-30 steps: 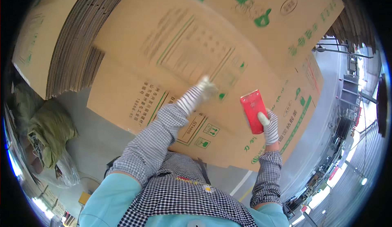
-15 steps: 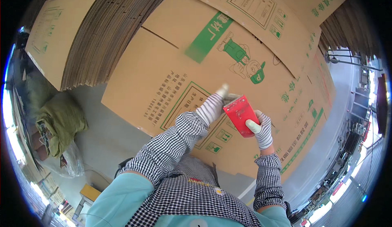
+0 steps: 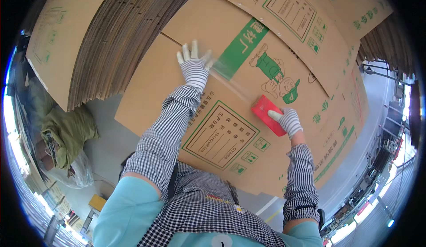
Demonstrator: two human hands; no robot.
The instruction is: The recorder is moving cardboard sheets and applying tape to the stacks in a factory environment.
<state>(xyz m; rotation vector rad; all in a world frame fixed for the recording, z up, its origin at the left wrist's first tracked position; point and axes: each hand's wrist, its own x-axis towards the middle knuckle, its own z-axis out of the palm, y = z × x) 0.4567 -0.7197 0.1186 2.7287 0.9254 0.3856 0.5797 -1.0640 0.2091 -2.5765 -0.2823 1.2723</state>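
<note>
A red tape dispenser is gripped in my right hand, which wears a striped glove with pale fingers. From it a strip of clear tape stretches up and left across the brown cardboard sheet, toward my left hand. My left hand, in a matching glove, has its fingers spread over the cardboard, beside the tape's far end. Whether its fingertips press on the tape is blurred. Green and dark print covers the sheet, including a cartoon figure and a framed label.
Thick stacks of flat cardboard rise at the left and far right. Another printed sheet overlaps at the top. An olive sack and a clear plastic bag lie on the grey floor at left. Metal racks stand at right.
My left hand has moved up and left, away from the dispenser, and its fingers have spread. Clear tape now stretches between them. The dispenser, still in my right hand, has moved slightly up and right.
</note>
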